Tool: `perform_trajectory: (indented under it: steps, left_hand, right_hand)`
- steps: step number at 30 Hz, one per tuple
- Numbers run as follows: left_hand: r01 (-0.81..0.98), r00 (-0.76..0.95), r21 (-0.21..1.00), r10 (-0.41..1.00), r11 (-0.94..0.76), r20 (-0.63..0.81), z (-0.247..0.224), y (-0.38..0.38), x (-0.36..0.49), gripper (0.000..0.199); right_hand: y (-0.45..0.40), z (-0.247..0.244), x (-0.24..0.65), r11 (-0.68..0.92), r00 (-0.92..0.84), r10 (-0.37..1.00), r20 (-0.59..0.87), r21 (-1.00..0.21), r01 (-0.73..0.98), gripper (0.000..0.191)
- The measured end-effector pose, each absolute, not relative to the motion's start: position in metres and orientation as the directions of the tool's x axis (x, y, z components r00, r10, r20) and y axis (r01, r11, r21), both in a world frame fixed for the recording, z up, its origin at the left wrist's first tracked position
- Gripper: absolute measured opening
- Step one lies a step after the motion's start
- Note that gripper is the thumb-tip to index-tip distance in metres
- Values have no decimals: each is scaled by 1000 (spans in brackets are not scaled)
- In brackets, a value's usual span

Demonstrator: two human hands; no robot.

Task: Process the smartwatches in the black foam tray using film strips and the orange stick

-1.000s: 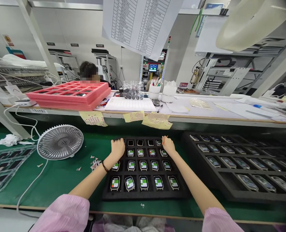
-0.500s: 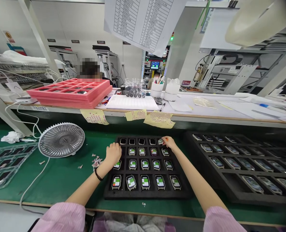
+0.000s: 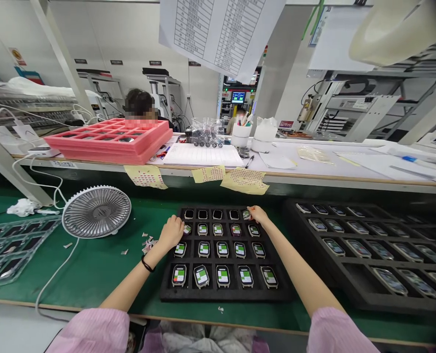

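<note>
A black foam tray (image 3: 218, 296) lies before me, with rows of square smartwatches in its compartments. At its upper right corner, my right hand (image 3: 257, 214) pinches the edge of a smartwatch (image 3: 246, 214) in its slot. My left hand (image 3: 172, 230) is closed over the tray's left edge, its fingertips partly hidden, beside a smartwatch (image 3: 187, 229) in the second row. Most watches, such as the smartwatch (image 3: 222, 276) in the front row, show green and white screens. Several in the back row, including one dark-screened watch (image 3: 217, 214), show black.
On the right stands another black foam tray (image 3: 353, 272) of watches. A grey fan (image 3: 96, 212) and a clear plastic tray (image 3: 15, 252) are at left, with paper scraps (image 3: 149, 243) near my left wrist. The shelf (image 3: 313, 174) above holds a pink foam tray (image 3: 144, 154). A person sits beyond.
My left hand has shifted slightly off the second-row watch at the left edge, so its screen now shows. My right hand stays at the corner watch. The view has moved slightly.
</note>
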State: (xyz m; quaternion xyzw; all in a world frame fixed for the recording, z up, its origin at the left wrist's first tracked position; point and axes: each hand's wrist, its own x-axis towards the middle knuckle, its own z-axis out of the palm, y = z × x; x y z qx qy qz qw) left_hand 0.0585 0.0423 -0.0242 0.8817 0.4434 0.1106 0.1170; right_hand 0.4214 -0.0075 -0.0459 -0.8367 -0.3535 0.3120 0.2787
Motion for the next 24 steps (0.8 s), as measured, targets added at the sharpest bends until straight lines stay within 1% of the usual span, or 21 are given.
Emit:
perform_trajectory:
  steps: [3, 6, 14, 17, 19, 21, 24]
  left_hand:
    - [763, 578, 333, 815, -554, 33, -21, 40, 59, 34]
    - [739, 617, 381, 785, -555, -54, -14, 44, 58, 38]
    - [629, 774, 487, 547, -606, -319, 1, 82, 47, 50]
    - [595, 804, 517, 468, -616, -368, 4, 93, 47, 59]
    - [574, 819, 540, 421, -616, -391, 8, 98, 48, 62]
    - [559, 829, 558, 393, -613, -399, 10, 101, 49, 60]
    - [549, 836, 568, 402, -613, -373, 13, 102, 50, 56]
  right_hand:
    - [-8, -46, 421, -601, 568, 758, -320, -681, 419, 30]
    - [-10, -47, 419, -591, 564, 763, -316, -692, 414, 31]
    - [-17, -42, 418, -517, 507, 805, -308, -783, 346, 24]
    - [-21, -39, 417, -465, 489, 826, -281, -829, 309, 19]
    - [-25, -38, 416, -422, 475, 843, -253, -859, 291, 17]
    - [-27, -37, 416, -380, 459, 859, -226, -882, 278, 17]
    - [-29, -38, 415, -333, 448, 873, -193, -907, 259, 15]
